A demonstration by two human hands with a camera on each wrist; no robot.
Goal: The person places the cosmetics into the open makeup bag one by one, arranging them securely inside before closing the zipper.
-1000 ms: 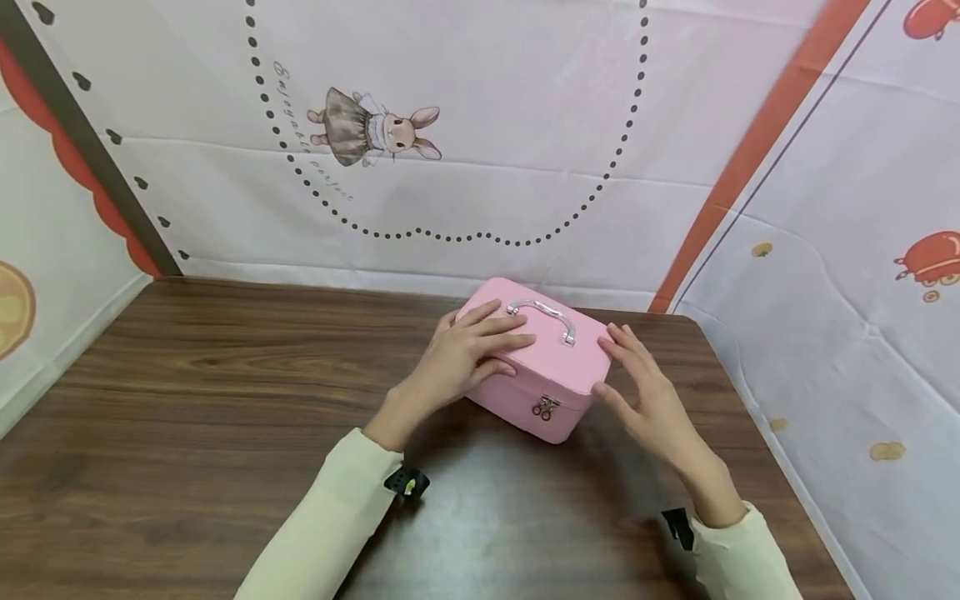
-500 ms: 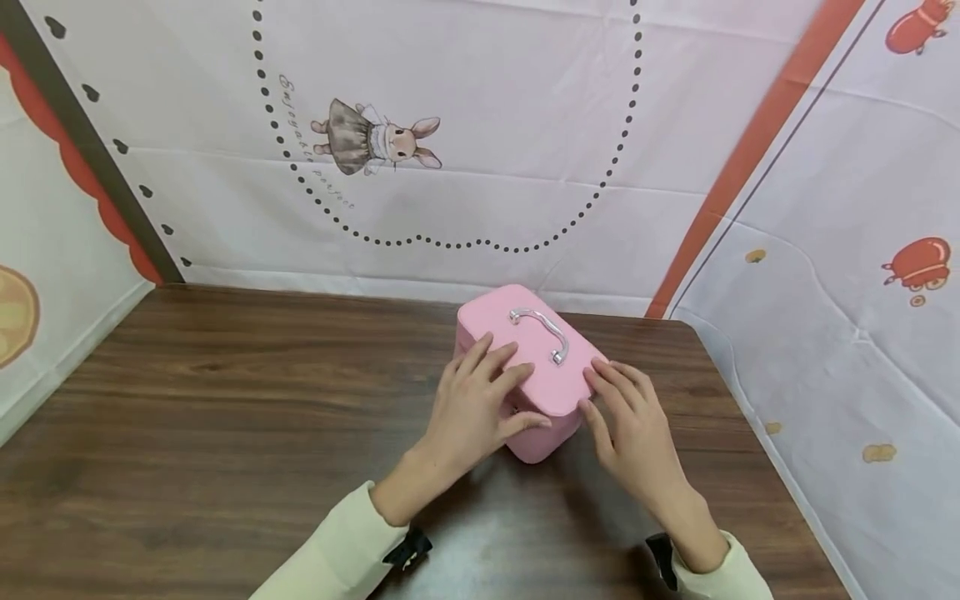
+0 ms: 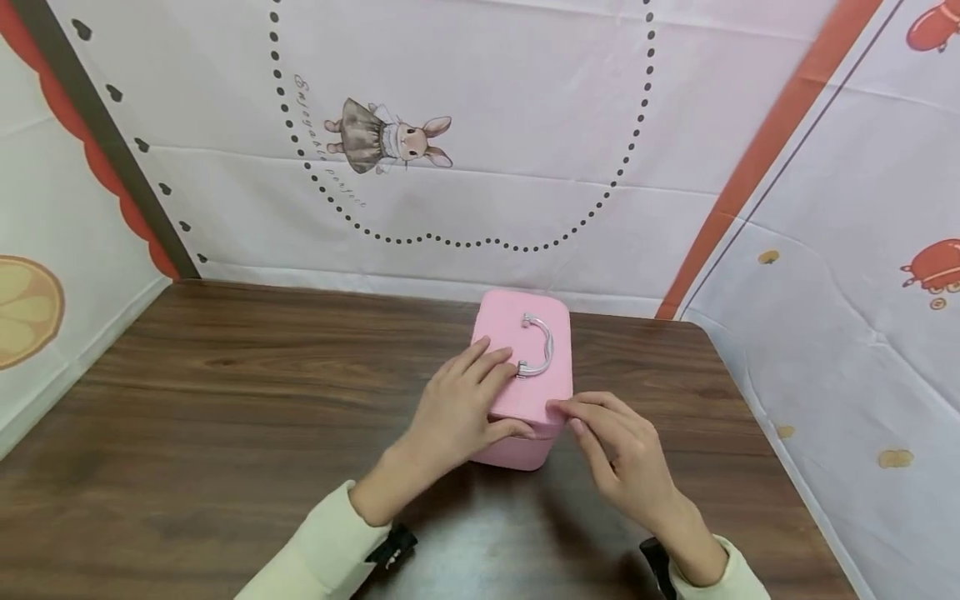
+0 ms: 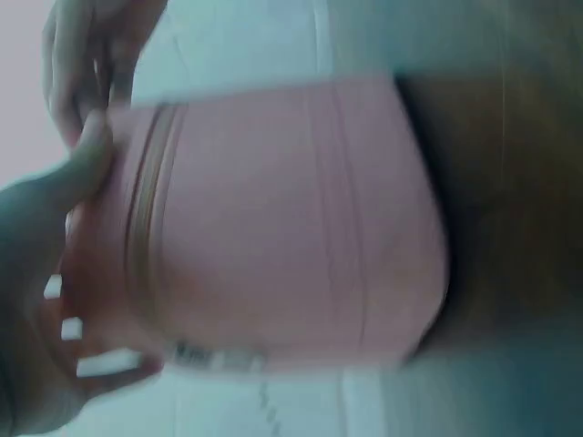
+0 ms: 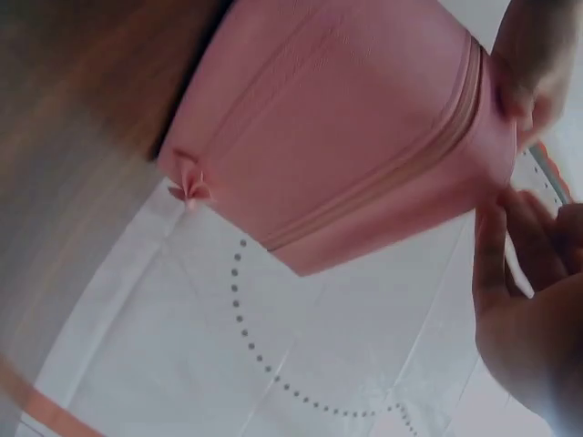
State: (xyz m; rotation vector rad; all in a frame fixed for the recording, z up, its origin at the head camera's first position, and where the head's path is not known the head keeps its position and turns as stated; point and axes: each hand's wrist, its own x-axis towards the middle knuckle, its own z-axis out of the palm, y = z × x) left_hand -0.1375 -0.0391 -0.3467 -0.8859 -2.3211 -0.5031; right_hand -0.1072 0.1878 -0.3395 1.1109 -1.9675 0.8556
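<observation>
A pink case (image 3: 525,375) stands on the dark wooden worktop (image 3: 225,400), towards the far right corner, with its short end turned to the person and its silver handle (image 3: 537,345) lying flat along the lid. It sits close in front of both arms, within easy reach of either.

The left hand (image 3: 457,408) lies over the near left part of the lid, fingers stretched forward almost to the handle and the thumb hooked down onto the near end wall. From where I stand that looks like a steadying hold: the weight of the palm keeps the case from sliding or turning on the smooth wood. The fingers are nearly straight, pressing rather than clutching.

The right hand (image 3: 622,442) comes in from the near right corner. Its fingers are gathered narrow, with thumb and forefinger together at the edge of the lid, where the zip seam (image 5: 392,173) runs round the case. It seems to pinch something small there, perhaps a zip pull, though the fingers hide it and I cannot say for sure. The right wrist view shows a small pink tab (image 5: 189,189) on the far side of the case, away from both hands.

So the case sits between the two hands, touched by both at its near end.
</observation>
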